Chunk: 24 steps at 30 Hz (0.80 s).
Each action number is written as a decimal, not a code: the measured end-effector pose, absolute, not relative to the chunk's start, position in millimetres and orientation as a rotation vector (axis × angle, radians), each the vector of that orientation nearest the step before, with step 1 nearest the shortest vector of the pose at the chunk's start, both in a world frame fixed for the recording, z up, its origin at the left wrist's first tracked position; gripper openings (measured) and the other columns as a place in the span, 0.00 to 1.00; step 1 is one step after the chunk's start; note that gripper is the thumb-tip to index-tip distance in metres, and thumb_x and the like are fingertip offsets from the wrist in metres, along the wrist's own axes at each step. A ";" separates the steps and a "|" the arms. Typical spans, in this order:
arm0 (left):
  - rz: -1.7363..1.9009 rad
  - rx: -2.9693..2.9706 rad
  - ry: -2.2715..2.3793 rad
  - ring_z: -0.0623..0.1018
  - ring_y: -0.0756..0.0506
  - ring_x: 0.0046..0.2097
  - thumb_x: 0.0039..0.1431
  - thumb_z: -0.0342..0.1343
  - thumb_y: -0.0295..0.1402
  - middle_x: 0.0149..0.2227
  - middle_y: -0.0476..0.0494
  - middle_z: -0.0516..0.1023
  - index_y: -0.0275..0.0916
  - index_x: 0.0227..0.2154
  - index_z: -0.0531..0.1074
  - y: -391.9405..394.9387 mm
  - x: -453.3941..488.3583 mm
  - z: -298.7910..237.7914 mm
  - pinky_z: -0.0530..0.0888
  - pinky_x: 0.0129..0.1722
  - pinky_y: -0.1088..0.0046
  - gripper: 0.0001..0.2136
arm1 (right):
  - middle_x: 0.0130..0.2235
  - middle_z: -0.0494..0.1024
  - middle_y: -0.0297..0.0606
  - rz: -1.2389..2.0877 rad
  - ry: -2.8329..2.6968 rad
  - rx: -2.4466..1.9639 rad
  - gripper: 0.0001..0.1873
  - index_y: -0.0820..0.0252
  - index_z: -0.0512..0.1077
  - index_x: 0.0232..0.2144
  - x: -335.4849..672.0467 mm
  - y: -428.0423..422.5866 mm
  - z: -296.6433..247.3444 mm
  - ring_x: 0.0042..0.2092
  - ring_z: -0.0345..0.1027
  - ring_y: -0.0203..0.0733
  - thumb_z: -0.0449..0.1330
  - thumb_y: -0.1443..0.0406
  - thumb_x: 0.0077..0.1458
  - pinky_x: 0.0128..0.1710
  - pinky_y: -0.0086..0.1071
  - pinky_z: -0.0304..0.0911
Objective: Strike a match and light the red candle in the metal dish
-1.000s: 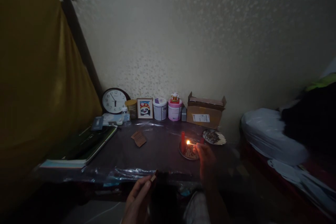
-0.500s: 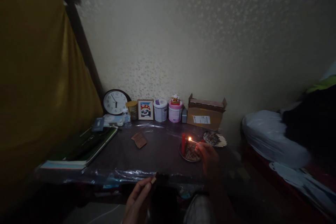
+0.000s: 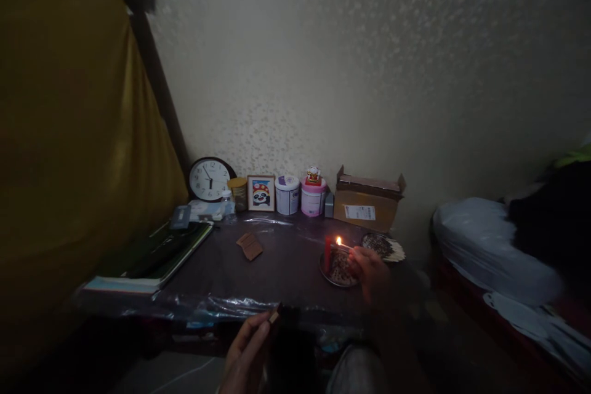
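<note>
A burning match (image 3: 344, 245) is pinched in the fingertips of my right hand (image 3: 368, 265), its flame just right of the top of a red candle (image 3: 328, 255). The candle stands upright on a round metal plate (image 3: 340, 285) whose surface is speckled brown. I cannot make out a flame on the candle itself. Below the table's front edge, my left hand (image 3: 248, 345) is closed around a small matchbox (image 3: 274, 316), mostly hidden by the fingers. Behind my right hand lies a dark dish (image 3: 376, 244) with a bunch of unlit matches (image 3: 397, 252) at its side.
Along the wall stand a clock (image 3: 210, 179), a framed panda picture (image 3: 261, 193), two tubs (image 3: 287, 197), a figurine (image 3: 314, 176) and a cardboard box (image 3: 368, 200). A folded brown piece (image 3: 250, 246) and a green book (image 3: 159, 258) lie left. Plastic film covers the table.
The view has shifted slightly, so everything sits a little further right. My right hand still holds the burning match near the candle top, and my left hand keeps the matchbox.
</note>
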State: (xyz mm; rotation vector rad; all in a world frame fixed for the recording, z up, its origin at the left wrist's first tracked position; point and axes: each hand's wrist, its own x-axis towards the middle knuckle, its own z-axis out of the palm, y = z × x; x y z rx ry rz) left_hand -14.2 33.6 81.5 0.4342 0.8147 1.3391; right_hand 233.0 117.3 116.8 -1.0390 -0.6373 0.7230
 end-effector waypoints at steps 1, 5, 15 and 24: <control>1.339 0.445 0.814 0.81 0.37 0.44 0.36 0.70 0.36 0.34 0.41 0.85 0.39 0.28 0.79 33.2 -14.3 82.4 0.75 0.45 0.64 0.13 | 0.23 0.78 0.33 0.733 -0.645 -1.047 0.13 0.58 0.74 0.23 233.5 117.8 117.3 0.26 0.73 0.40 0.70 0.60 0.32 0.25 0.31 0.69; 1.358 0.426 0.834 0.81 0.37 0.43 0.35 0.70 0.36 0.34 0.43 0.85 0.40 0.27 0.78 30.4 -15.2 86.0 0.76 0.44 0.64 0.13 | 0.22 0.78 0.33 0.753 -0.672 -1.083 0.12 0.58 0.75 0.23 236.1 119.6 118.9 0.24 0.72 0.39 0.70 0.59 0.33 0.23 0.31 0.68; 1.352 0.394 0.838 0.81 0.39 0.42 0.31 0.72 0.35 0.33 0.45 0.85 0.41 0.26 0.79 32.5 -17.3 82.1 0.76 0.42 0.68 0.14 | 0.19 0.76 0.32 0.627 -0.717 -1.159 0.09 0.58 0.74 0.21 238.2 131.4 114.0 0.22 0.70 0.37 0.68 0.60 0.38 0.22 0.29 0.66; 1.326 0.428 0.797 0.80 0.36 0.45 0.36 0.70 0.36 0.33 0.41 0.85 0.39 0.26 0.79 31.7 -16.3 87.3 0.74 0.48 0.61 0.12 | 0.21 0.77 0.34 0.579 -0.755 -1.221 0.11 0.59 0.75 0.21 241.3 141.7 115.0 0.23 0.70 0.38 0.66 0.58 0.38 0.22 0.29 0.66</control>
